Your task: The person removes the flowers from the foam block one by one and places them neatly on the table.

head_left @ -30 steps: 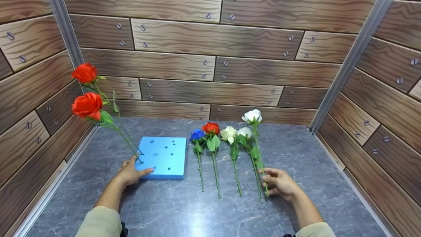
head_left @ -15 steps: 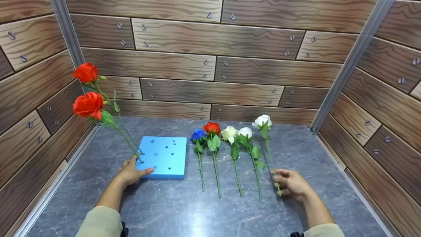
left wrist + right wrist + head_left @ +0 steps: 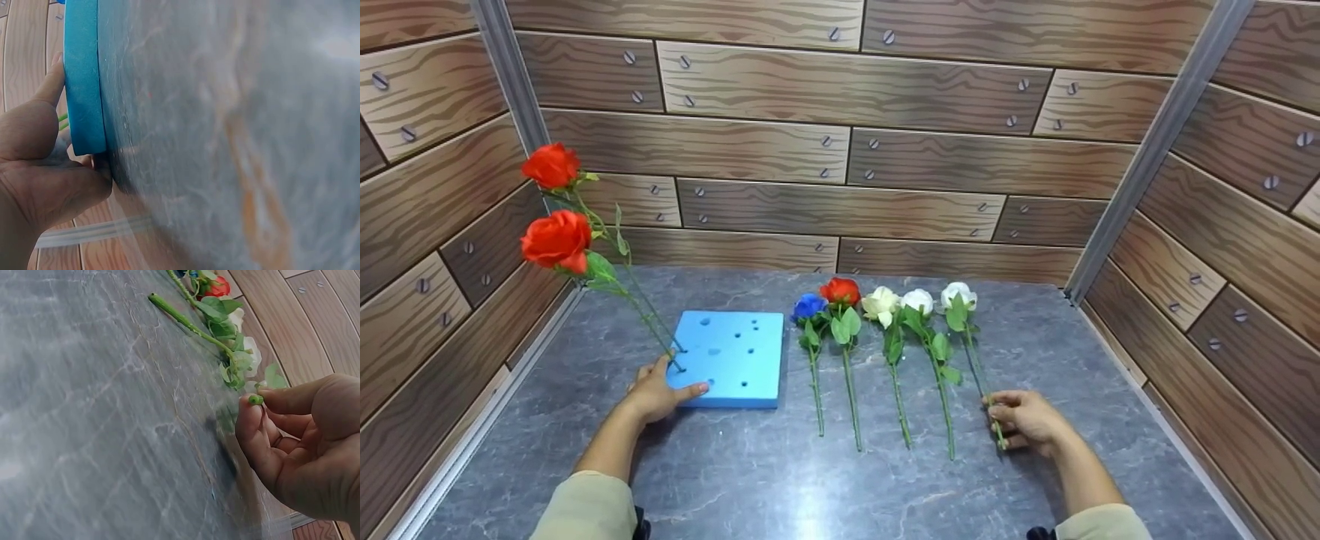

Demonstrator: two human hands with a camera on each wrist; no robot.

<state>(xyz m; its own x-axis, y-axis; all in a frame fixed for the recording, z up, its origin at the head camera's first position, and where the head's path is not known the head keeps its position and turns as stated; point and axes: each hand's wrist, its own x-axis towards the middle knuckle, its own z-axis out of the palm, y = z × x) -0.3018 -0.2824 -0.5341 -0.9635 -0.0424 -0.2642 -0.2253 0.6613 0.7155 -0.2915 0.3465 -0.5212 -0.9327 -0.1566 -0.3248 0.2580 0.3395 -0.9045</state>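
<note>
My left hand (image 3: 655, 393) grips the lower left corner of a blue foam block (image 3: 757, 360) with several holes in its top, thumb over the top face. In the left wrist view the thumb reaches up along the block (image 3: 84, 79) and the other fingers sit at its end. Two red roses (image 3: 556, 240) stand in its left holes, leaning left. At the right, my right hand (image 3: 1027, 421) pinches the lower stem of a white rose (image 3: 958, 297), which lies low over the table. The cut stem end (image 3: 256, 399) pokes out between thumb and fingertips in the right wrist view.
Between block and right hand lie a blue rose (image 3: 810, 306), a red rose (image 3: 840, 290), a cream rose (image 3: 880, 304) and another white rose (image 3: 916, 301), blooms away from me. Wood-patterned walls (image 3: 840, 150) enclose the grey table (image 3: 735, 480) at the back and both sides.
My right hand has moved right with the white rose, away from the neighbouring white rose, and the bloom has lowered toward the table. My left hand and the foam block have stayed in place.
</note>
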